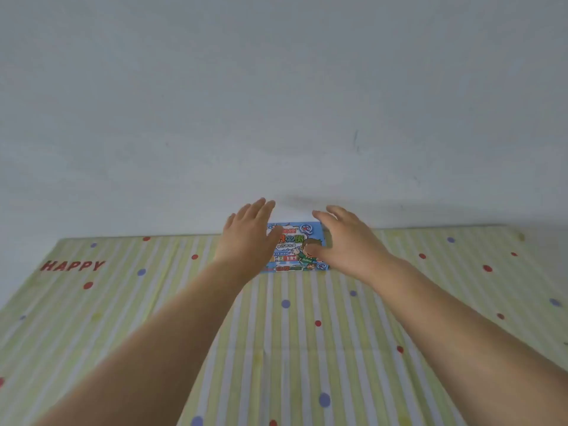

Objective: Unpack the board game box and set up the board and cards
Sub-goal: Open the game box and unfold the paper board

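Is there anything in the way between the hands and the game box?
No, nothing visible. The left hand and right hand reach right over the game box on the striped cloth.

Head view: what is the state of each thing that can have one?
board game box: closed, lying flat at the tablecloth's far edge.
left hand: open, fingers straight, at the box's left side.
right hand: open, fingers spread, at the box's right side.
tablecloth: spread flat.
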A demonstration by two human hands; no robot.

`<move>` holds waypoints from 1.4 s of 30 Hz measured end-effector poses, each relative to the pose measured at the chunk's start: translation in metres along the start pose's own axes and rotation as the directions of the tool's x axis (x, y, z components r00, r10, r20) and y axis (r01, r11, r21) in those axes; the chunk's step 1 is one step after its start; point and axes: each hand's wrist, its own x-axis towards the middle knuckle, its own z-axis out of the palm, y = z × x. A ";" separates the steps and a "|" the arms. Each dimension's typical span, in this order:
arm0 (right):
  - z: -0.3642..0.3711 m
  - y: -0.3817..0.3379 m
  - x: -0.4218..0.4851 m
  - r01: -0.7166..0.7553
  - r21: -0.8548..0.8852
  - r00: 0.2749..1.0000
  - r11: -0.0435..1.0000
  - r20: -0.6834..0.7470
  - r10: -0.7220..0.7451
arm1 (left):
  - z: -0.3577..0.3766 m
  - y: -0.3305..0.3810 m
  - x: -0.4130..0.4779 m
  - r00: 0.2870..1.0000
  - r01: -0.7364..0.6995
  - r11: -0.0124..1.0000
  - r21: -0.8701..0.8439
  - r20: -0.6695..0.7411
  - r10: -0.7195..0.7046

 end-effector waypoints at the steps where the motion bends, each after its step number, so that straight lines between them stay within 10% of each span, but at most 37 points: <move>1: 0.008 0.002 0.002 0.001 0.024 1.000 1.000 -0.009 -0.001 | 0.007 -0.003 0.000 1.000 0.001 1.000 -0.005 0.000 -0.001; 30: 0.048 -0.032 -0.126 -0.070 0.248 0.995 0.966 -0.048 0.084 | 0.023 -0.007 -0.127 1.000 0.011 0.998 -0.063 -0.009 -0.011; 42: 0.057 -0.054 -0.207 -0.115 0.292 0.993 0.949 0.055 0.104 | 0.011 0.002 -0.196 0.992 -0.026 0.957 0.288 0.129 -0.012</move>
